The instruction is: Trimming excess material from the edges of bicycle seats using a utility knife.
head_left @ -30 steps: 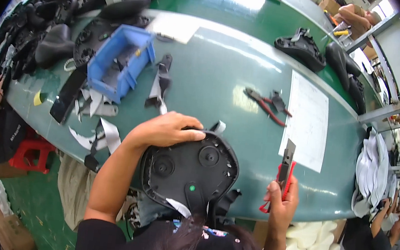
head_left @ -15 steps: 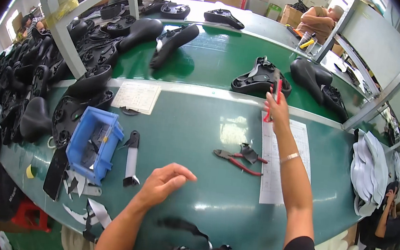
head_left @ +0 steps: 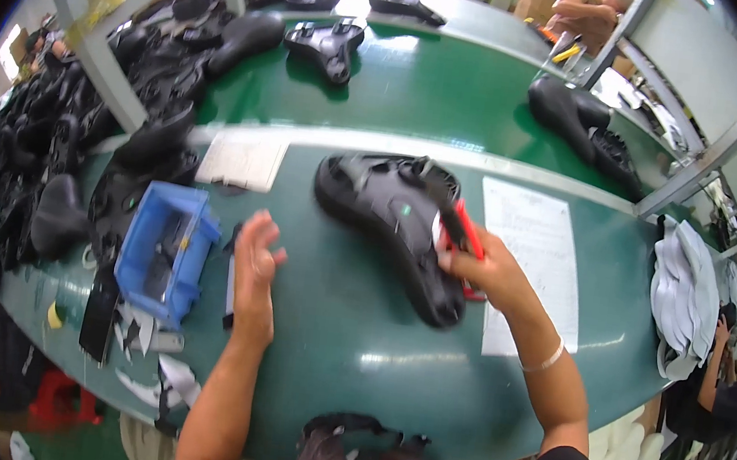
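Observation:
A black bicycle saddle [head_left: 380,204], underside up and blurred by motion, is over the middle of the bench in front of me. At its right side my right hand [head_left: 498,274] is closed round a red-handled tool [head_left: 470,234], its kind blurred; the fingers lie against the saddle too. My left hand [head_left: 256,276] is raised to the left of the saddle, apart from it, fingers stretched out and holding nothing. Just behind the left hand, a flat strip-like piece [head_left: 230,292] lies on the bench, partly covered. The pliers seen earlier are hidden.
A blue bin [head_left: 168,253] with dark scraps stands at left, beside heaped black saddles [head_left: 61,213]. Printed sheets [head_left: 531,276] lie at right and back left [head_left: 242,163]. More saddles rest on the green belt [head_left: 440,84]. White covers [head_left: 683,302] hang over the right edge.
My right hand has come back from the belt with the tool, bringing the saddle over the bench. My left hand has risen and spread. The back-left saddle now lies underside up.

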{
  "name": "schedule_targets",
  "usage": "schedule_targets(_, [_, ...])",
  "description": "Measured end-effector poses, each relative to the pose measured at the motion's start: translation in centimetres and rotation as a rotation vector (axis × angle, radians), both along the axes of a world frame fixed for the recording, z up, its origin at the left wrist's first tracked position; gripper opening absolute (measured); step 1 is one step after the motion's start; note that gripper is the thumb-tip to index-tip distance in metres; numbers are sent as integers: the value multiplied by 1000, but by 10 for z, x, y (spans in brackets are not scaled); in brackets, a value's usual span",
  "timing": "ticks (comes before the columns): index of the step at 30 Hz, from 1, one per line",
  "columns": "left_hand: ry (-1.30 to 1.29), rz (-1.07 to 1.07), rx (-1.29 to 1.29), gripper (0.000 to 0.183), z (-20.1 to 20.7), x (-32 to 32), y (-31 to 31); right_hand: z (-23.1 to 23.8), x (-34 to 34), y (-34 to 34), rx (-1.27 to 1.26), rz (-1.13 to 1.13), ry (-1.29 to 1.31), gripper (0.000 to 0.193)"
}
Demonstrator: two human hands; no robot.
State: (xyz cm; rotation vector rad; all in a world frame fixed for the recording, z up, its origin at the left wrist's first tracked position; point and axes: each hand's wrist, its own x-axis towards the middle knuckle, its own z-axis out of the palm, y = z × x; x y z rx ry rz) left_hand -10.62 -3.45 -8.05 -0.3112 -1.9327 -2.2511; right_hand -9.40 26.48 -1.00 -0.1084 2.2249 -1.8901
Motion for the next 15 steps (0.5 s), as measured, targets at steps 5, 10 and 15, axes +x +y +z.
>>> schedule_targets(5, [12, -137, -648, 30, 33, 13, -13, -26, 87, -19, 334, 177, 449, 27])
schedule_targets(10, [364, 181, -1008, 20, 66, 46, -7, -32, 131, -27, 108, -292, 70, 31])
schedule_targets(15, [429, -641, -1050, 14, 82, 74, 31, -20, 163, -28, 114, -367, 19, 38])
